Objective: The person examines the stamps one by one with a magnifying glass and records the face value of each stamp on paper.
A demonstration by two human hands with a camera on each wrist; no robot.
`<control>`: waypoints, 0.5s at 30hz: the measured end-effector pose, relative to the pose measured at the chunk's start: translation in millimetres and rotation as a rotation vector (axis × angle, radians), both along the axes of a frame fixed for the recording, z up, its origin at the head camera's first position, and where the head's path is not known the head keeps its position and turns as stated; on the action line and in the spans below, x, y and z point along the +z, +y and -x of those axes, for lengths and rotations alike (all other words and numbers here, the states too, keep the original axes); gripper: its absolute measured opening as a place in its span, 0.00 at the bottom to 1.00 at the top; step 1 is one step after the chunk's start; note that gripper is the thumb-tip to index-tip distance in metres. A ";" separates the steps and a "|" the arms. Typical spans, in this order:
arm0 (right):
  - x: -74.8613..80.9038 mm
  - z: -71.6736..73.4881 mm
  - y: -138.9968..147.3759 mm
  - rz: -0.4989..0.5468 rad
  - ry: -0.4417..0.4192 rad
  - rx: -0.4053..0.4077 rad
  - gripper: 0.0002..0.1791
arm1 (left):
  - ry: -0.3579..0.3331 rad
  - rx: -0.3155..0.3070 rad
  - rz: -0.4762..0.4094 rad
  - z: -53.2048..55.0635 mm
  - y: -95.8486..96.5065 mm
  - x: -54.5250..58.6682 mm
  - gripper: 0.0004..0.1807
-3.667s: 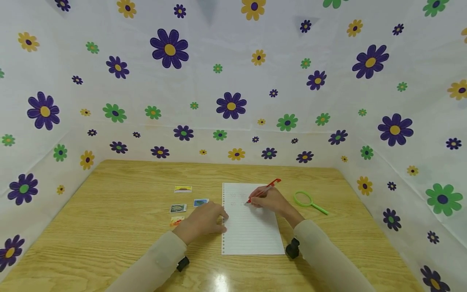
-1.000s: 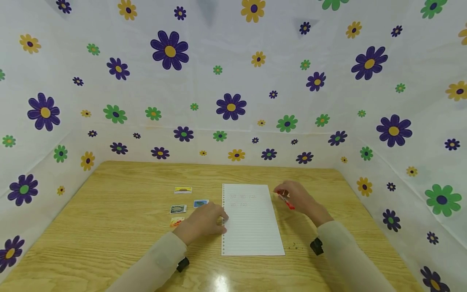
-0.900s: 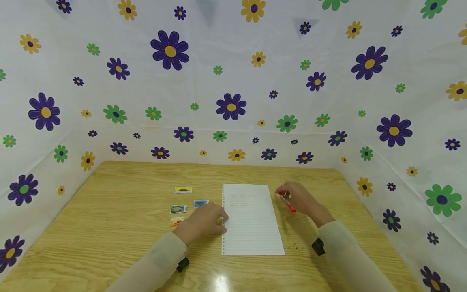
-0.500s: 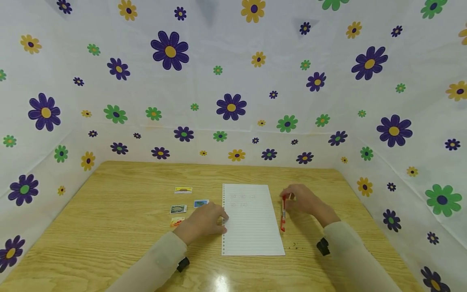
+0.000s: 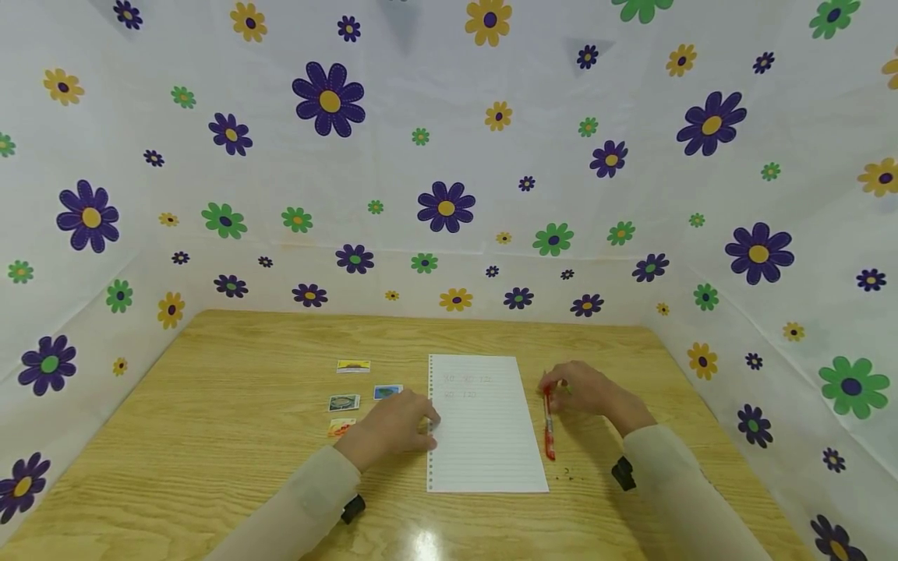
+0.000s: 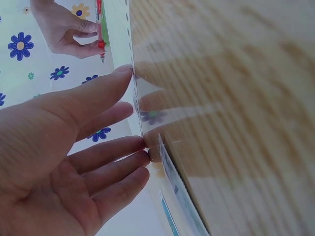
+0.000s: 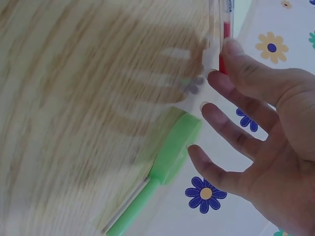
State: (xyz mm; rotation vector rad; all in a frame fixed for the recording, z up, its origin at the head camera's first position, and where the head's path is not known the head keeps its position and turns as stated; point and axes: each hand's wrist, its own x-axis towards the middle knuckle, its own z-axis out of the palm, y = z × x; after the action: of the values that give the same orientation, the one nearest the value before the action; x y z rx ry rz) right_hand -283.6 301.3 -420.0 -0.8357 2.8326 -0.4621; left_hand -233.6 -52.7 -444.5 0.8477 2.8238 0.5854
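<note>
My right hand [image 5: 578, 387] pinches a red pen [image 5: 549, 436] near its writing tip, between thumb and index finger. The pen lies just right of the lined paper [image 5: 484, 444], its capped-looking end towards me. In the right wrist view the other fingers are spread, close to a green magnifying glass [image 7: 177, 147]; in the head view hand and arm mostly hide it. My left hand [image 5: 389, 425] rests at the paper's punched left edge, fingertips touching there with fingers relaxed. Faint handwritten numbers [image 5: 468, 379] stand in two rows near the paper's top.
Several small picture cards lie left of the paper, among them a yellow one [image 5: 353, 366], a blue one [image 5: 388, 392] and a red-and-yellow one [image 5: 342, 427]. Tiny dark specks [image 5: 568, 473] are right of the paper. Flowered cloth walls [image 5: 449, 257] enclose the wooden table [image 5: 231, 436].
From writing on the paper, my right hand has moved right, turned the pen round and lowered it beside the sheet. Another number now shows in the second row. My left hand stayed put.
</note>
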 end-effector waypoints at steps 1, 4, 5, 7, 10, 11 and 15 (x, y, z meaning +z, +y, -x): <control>0.3 -0.1 0.5 -0.001 -0.001 0.007 0.14 | 0.000 0.001 -0.001 0.1 0.1 0.1 0.18; 0.5 0.0 2.0 -0.002 0.006 0.027 0.15 | 0.004 0.002 0.003 0.3 0.3 0.5 0.18; 0.4 0.1 2.3 -0.002 0.009 0.031 0.16 | 0.005 0.002 0.003 0.2 0.4 0.8 0.18; -0.2 0.6 2.9 -0.005 0.013 0.035 0.17 | 0.003 0.005 0.001 -0.4 0.4 1.8 0.18; -1.4 1.2 2.9 -0.008 0.003 0.016 0.19 | -0.004 0.011 -0.002 -1.4 0.5 3.0 0.18; -2.0 1.6 2.9 -0.010 0.001 0.011 0.19 | -0.004 0.011 -0.001 -1.5 0.4 3.2 0.18; -4.2 1.3 1.0 -0.006 -0.007 -0.007 0.19 | -0.003 0.004 -0.007 -1.3 -0.1 2.2 0.18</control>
State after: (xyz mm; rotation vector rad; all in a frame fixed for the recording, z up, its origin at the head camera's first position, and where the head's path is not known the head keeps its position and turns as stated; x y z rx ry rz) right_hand -285.0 302.3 -424.2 -0.8213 2.8302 -0.4560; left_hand -232.3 -52.8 -442.3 0.8421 2.8228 0.5969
